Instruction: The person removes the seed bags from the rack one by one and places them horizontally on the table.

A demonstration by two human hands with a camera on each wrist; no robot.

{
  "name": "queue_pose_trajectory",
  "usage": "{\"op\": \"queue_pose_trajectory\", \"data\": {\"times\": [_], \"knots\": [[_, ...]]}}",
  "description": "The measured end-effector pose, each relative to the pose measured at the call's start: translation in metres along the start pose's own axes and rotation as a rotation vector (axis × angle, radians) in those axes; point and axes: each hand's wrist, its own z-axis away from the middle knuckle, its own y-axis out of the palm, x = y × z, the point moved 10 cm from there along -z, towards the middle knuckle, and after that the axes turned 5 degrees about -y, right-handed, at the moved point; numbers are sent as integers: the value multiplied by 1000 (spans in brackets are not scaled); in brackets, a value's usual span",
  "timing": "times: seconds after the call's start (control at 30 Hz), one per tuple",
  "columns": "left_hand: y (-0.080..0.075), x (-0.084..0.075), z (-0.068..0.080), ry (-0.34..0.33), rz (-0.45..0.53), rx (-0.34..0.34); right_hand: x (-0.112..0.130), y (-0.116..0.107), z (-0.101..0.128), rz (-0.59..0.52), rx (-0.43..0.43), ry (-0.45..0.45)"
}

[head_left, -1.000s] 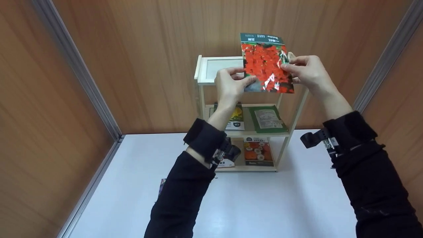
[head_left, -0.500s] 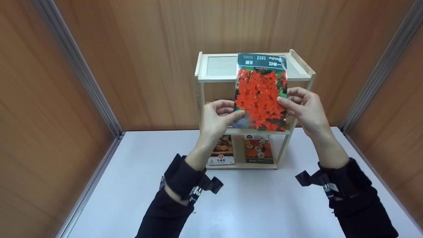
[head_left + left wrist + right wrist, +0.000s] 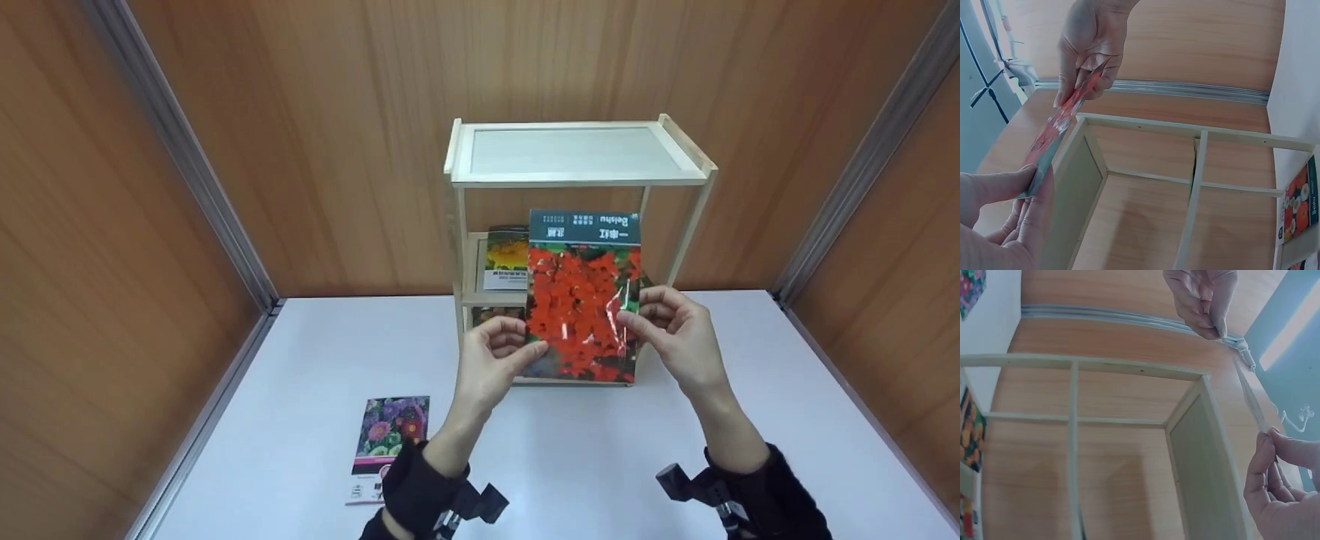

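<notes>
A seed packet with red flowers [image 3: 581,300] is held upright in front of a pale wooden three-level shelf [image 3: 577,180]. My left hand [image 3: 529,352] pinches its lower left edge, thumb in front. My right hand [image 3: 631,324] pinches its right edge. The left wrist view shows the red packet [image 3: 1055,129] edge-on between my left hand [image 3: 1027,185] below and my right hand [image 3: 1092,67] above. From the right wrist, the thin packet [image 3: 1249,394] stretches from my right hand [image 3: 1266,439] up to my left hand [image 3: 1210,323].
A purple-flower packet [image 3: 390,442] lies flat on the white table [image 3: 600,465] near my left wrist. A yellow-flower packet [image 3: 506,259] stands on the middle shelf, and an orange-flower packet [image 3: 1297,202] sits lower down. Wooden walls close in the back and both sides.
Both hands have brought the red packet down from the shelf's top level to low in front of the shelf, nearer the table and nearer me. The grip is unchanged.
</notes>
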Motion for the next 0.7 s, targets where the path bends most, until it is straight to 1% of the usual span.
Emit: {"op": "queue_pose_trajectory", "data": {"times": [0.13,0.23,0.33,0.47,0.6,0.7], "knots": [[-3,23,11,-8,-5,-27,-20,6,16,-8,0,26],[-6,41,19,-37,-10,-47,-36,13,27,-30,12,67],[-10,61,26,-86,-11,-59,-54,20,37,-60,14,131],[-14,86,33,-143,-3,-69,-76,26,48,-66,6,192],[-20,110,40,-210,7,-84,-93,34,57,-47,3,227],[-23,122,44,-254,12,-93,-102,40,64,-30,11,241]]}}
